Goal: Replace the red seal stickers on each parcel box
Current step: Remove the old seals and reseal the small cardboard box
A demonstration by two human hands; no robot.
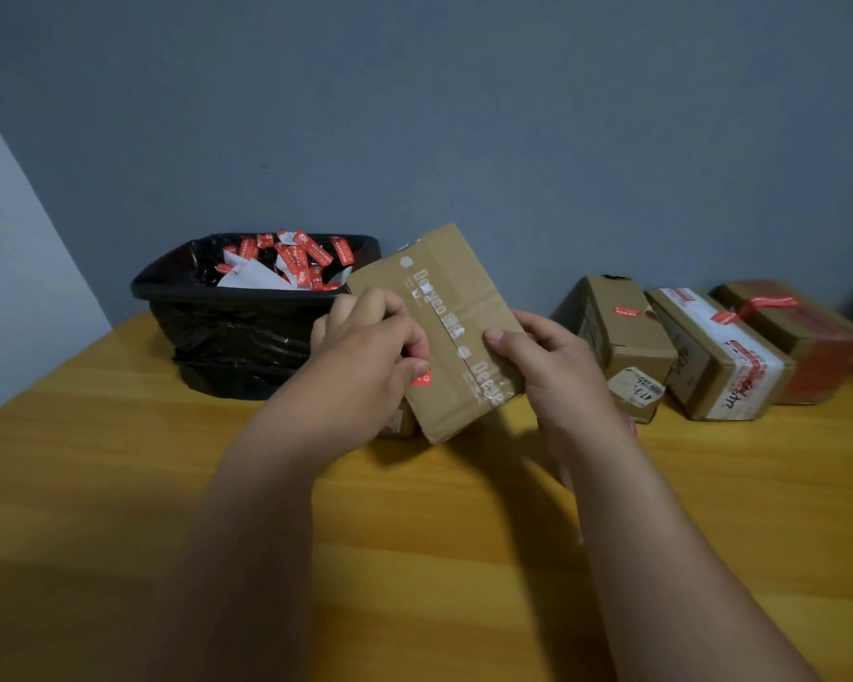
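Note:
A brown parcel box (444,317) with clear printed tape down its middle is tilted up over the wooden table. My right hand (547,366) grips its right edge, thumb on the top face. My left hand (370,347) is at the box's left edge and pinches a red seal sticker (422,377) between thumb and fingers. Most of the sticker is hidden by my fingers. Whether it is stuck to the box or lifted off it I cannot tell.
A bin lined with a black bag (237,332) stands at the back left, holding several crumpled red stickers (296,258) and white backing paper. Three more parcel boxes (621,337) (720,356) (808,332) with red stickers line the wall at the right. The yellow wooden table (414,534) spreads in front.

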